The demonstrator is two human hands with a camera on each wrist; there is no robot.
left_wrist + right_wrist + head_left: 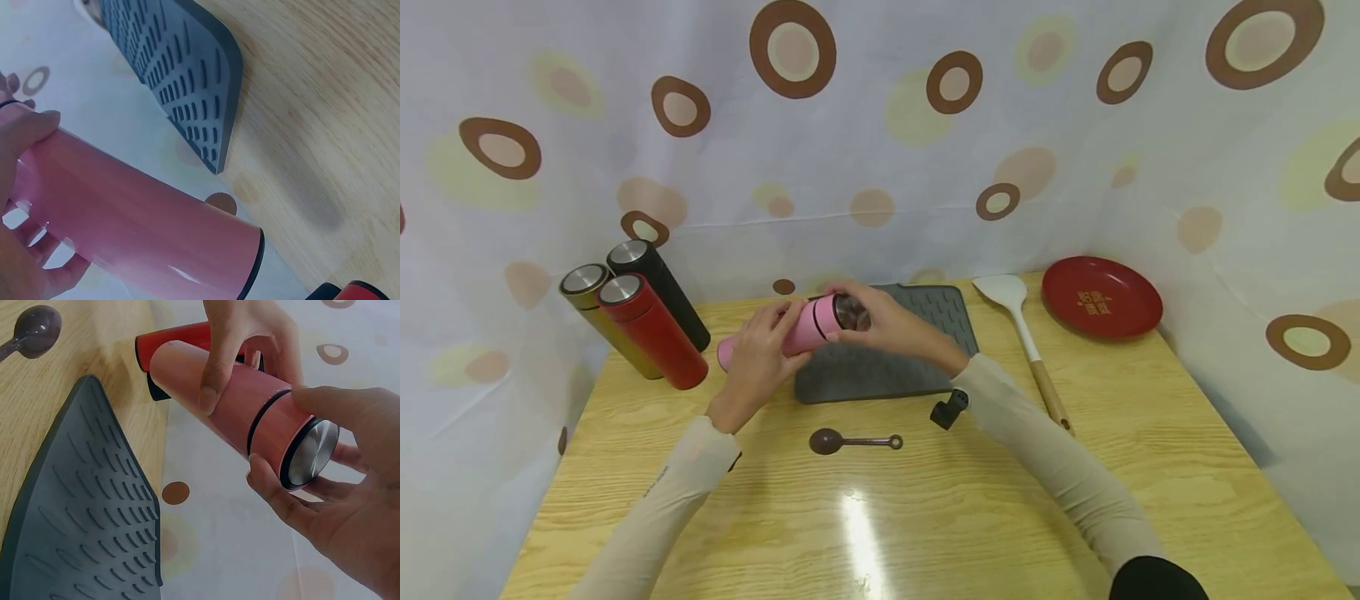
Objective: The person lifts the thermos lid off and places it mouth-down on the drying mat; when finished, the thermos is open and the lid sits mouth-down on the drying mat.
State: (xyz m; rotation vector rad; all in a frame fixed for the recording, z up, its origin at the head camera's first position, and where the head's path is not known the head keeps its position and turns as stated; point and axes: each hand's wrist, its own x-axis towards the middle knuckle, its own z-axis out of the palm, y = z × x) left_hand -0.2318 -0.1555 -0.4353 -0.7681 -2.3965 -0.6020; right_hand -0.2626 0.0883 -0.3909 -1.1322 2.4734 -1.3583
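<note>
Item in hand: a pink, glossy cylindrical flask (806,332) with a silver-topped cap (314,453). It is tilted, cap end to the right and higher than the base, and is raised off the tabletop (760,517), over the left part of a dark grey ribbed mat (880,375).

Left hand (760,350): fingers and thumb curled round the flask's body. Right hand (883,321): thumb and fingers bent round the cap, fingertips near the black ring below it; the cap is seated on the body.

Surroundings: three silver-topped cylindrical flasks, one gold (612,327), one black (670,292) and one red (658,337), stand close together at the left. A dark brown spoon (826,442) lies in front of the mat. Right of the mat lies a white-headed turner (1026,335) with a wooden handle; beyond it is a round red plate (1131,304) bearing gold characters.
</note>
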